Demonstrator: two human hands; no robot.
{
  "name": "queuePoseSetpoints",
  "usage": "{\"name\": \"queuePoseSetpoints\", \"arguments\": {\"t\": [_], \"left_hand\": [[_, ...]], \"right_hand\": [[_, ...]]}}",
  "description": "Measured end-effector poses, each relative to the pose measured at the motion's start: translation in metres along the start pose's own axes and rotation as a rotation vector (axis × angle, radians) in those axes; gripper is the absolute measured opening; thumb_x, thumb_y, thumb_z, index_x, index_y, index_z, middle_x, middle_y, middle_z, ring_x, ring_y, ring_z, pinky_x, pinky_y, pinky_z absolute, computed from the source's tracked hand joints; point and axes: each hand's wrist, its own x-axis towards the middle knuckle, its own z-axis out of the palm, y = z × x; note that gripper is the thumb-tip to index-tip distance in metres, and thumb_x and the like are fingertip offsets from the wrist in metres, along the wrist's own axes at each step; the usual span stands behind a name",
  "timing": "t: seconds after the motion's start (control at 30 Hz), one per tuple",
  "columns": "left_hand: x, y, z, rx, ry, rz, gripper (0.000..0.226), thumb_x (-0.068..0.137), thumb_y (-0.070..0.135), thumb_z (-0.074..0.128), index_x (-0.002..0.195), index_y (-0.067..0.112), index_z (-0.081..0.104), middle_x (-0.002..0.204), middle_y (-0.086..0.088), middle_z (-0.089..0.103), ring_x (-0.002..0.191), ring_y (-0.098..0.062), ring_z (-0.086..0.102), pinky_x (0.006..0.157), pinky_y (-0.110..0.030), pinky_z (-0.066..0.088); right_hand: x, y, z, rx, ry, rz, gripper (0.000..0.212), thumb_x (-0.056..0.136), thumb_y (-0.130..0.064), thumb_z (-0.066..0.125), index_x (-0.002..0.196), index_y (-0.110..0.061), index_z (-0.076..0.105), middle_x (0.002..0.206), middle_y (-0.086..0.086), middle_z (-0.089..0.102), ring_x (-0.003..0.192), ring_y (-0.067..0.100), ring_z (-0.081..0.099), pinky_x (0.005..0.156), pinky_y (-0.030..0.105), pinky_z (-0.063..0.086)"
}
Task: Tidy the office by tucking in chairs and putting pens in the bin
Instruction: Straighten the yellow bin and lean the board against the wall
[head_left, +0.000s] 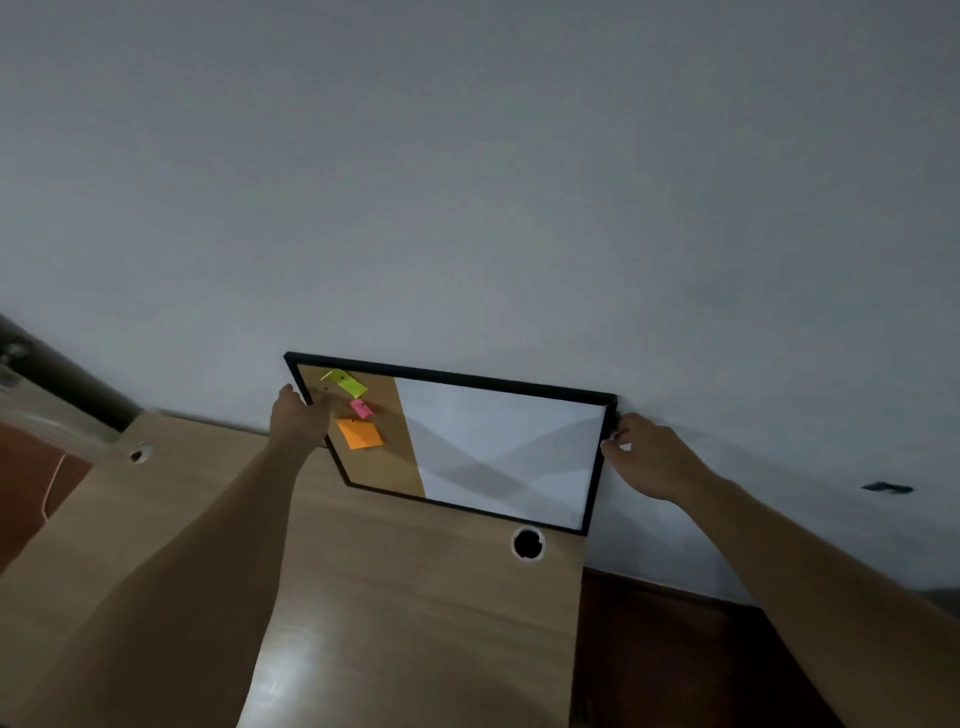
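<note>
A black-framed board (498, 457), part cork and part whiteboard, stands on the wooden desk (405, 623) and leans against the grey wall. Yellow, pink and orange sticky notes (358, 434) are pinned to its cork side. My left hand (298, 418) grips the board's left edge near the top corner. My right hand (649, 454) holds the right edge of the frame near its top corner. No pens, bin or chairs are in view.
A round cable hole (528, 543) sits in the desk just below the board, and another cable hole (139, 453) lies at the far left. The desk's right edge drops to a dark floor (675, 649). A small dark mark (887, 487) is on the wall.
</note>
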Motion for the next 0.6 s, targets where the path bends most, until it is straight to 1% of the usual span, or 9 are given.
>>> {"name": "queuePoseSetpoints", "arguments": {"t": [0.07, 0.13, 0.2, 0.27, 0.37, 0.4, 0.47, 0.53, 0.6], "left_hand": [[0.014, 0.002, 0.003, -0.021, 0.016, -0.039, 0.071, 0.104, 0.027, 0.061, 0.162, 0.002, 0.028, 0.163, -0.019, 0.044, 0.142, -0.038, 0.051, 0.106, -0.041, 0.045], [0.024, 0.003, 0.006, -0.037, -0.003, -0.041, 0.048, 0.102, 0.017, 0.058, 0.145, -0.001, 0.051, 0.139, -0.021, 0.063, 0.105, -0.033, 0.066, 0.081, -0.034, 0.049], [0.034, 0.0, 0.006, -0.053, -0.028, -0.048, 0.034, 0.097, 0.01, 0.053, 0.129, 0.0, 0.063, 0.117, -0.024, 0.071, 0.078, -0.027, 0.063, 0.063, -0.029, 0.042], [0.04, -0.006, 0.008, -0.085, -0.009, -0.055, 0.037, 0.096, 0.01, 0.051, 0.13, 0.004, 0.064, 0.121, -0.024, 0.072, 0.085, -0.035, 0.066, 0.066, -0.03, 0.042], [0.023, -0.004, 0.014, -0.142, 0.032, -0.006, 0.038, 0.105, 0.01, 0.047, 0.141, 0.009, 0.059, 0.125, -0.007, 0.066, 0.1, -0.028, 0.059, 0.079, -0.033, 0.046], [0.015, -0.003, 0.015, -0.159, 0.056, 0.009, 0.037, 0.108, 0.011, 0.046, 0.142, 0.007, 0.058, 0.122, -0.005, 0.063, 0.099, -0.026, 0.059, 0.077, -0.031, 0.047], [0.008, -0.01, 0.015, -0.174, 0.105, 0.026, 0.035, 0.11, 0.014, 0.046, 0.14, 0.005, 0.061, 0.123, -0.009, 0.064, 0.099, -0.03, 0.063, 0.076, -0.029, 0.047], [0.009, -0.024, 0.011, -0.181, 0.138, 0.021, 0.036, 0.111, 0.021, 0.047, 0.137, 0.004, 0.064, 0.13, -0.017, 0.069, 0.116, -0.037, 0.065, 0.087, -0.032, 0.045], [0.006, -0.036, 0.006, -0.168, 0.152, 0.028, 0.037, 0.11, 0.029, 0.05, 0.131, 0.005, 0.069, 0.122, -0.023, 0.072, 0.116, -0.04, 0.066, 0.087, -0.034, 0.043]], "right_hand": [[0.003, 0.0, 0.0, 0.01, -0.006, 0.002, 0.038, 0.103, -0.043, 0.056, 0.127, -0.014, 0.059, 0.124, 0.004, 0.067, 0.109, 0.023, 0.064, 0.094, 0.039, 0.053], [0.006, -0.001, 0.001, 0.018, -0.007, -0.01, 0.033, 0.104, -0.041, 0.056, 0.123, -0.015, 0.061, 0.117, 0.002, 0.07, 0.103, 0.021, 0.066, 0.09, 0.039, 0.054], [0.01, -0.002, 0.001, 0.02, -0.002, -0.021, 0.03, 0.104, -0.039, 0.056, 0.121, -0.014, 0.063, 0.112, 0.002, 0.071, 0.1, 0.02, 0.067, 0.089, 0.039, 0.055], [0.013, -0.003, 0.001, 0.018, -0.003, -0.033, 0.03, 0.105, -0.038, 0.055, 0.118, -0.014, 0.065, 0.11, 0.002, 0.072, 0.098, 0.02, 0.067, 0.09, 0.04, 0.056], [0.017, 0.0, 0.002, -0.003, 0.0, -0.062, 0.03, 0.106, -0.041, 0.053, 0.114, -0.015, 0.066, 0.108, 0.001, 0.073, 0.091, 0.019, 0.07, 0.089, 0.042, 0.058], [0.017, 0.002, 0.003, -0.012, 0.013, -0.068, 0.03, 0.106, -0.041, 0.052, 0.113, -0.015, 0.066, 0.109, 0.001, 0.073, 0.09, 0.019, 0.071, 0.088, 0.042, 0.058], [0.015, 0.006, 0.002, -0.027, 0.033, -0.08, 0.032, 0.108, -0.043, 0.049, 0.113, -0.015, 0.064, 0.111, 0.003, 0.073, 0.089, 0.021, 0.072, 0.086, 0.042, 0.059], [0.01, 0.012, 0.0, -0.029, 0.029, -0.091, 0.034, 0.109, -0.044, 0.045, 0.121, -0.016, 0.061, 0.111, 0.004, 0.072, 0.087, 0.022, 0.074, 0.084, 0.044, 0.06], [0.003, 0.022, -0.004, -0.027, 0.03, -0.098, 0.034, 0.11, -0.045, 0.043, 0.123, -0.018, 0.059, 0.106, 0.006, 0.073, 0.083, 0.023, 0.075, 0.081, 0.046, 0.061]]}}
